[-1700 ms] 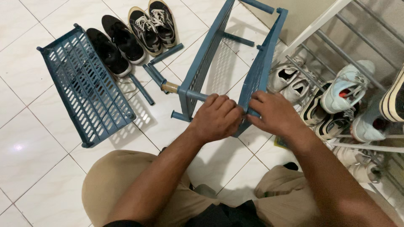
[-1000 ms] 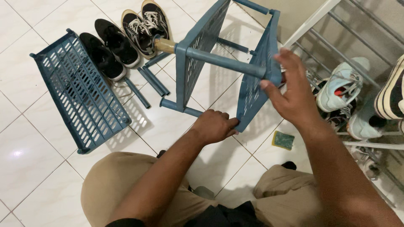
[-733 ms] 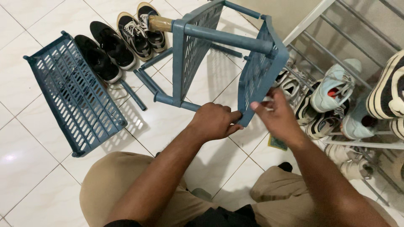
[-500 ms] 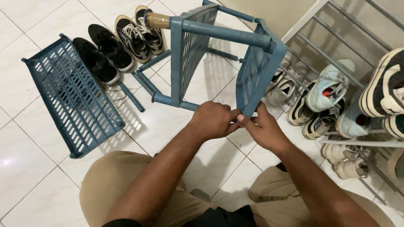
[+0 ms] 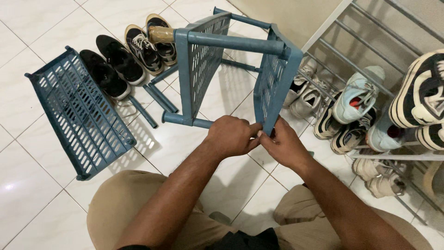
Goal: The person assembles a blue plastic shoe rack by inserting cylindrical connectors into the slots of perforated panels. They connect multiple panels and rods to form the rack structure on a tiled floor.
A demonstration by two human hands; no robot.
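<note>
Both hands (image 5: 256, 139) pinch the blue rack frame's (image 5: 273, 88) lower corner, above bare tile (image 5: 240, 171).

glossy white tile floor (image 5: 41, 153), beige wall (image 5: 296, 16), white metal shoe rack (image 5: 323, 25).

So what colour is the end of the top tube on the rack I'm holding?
Yellowish tan, unlike the blue rack; the tube end shows best in the head view.
</note>
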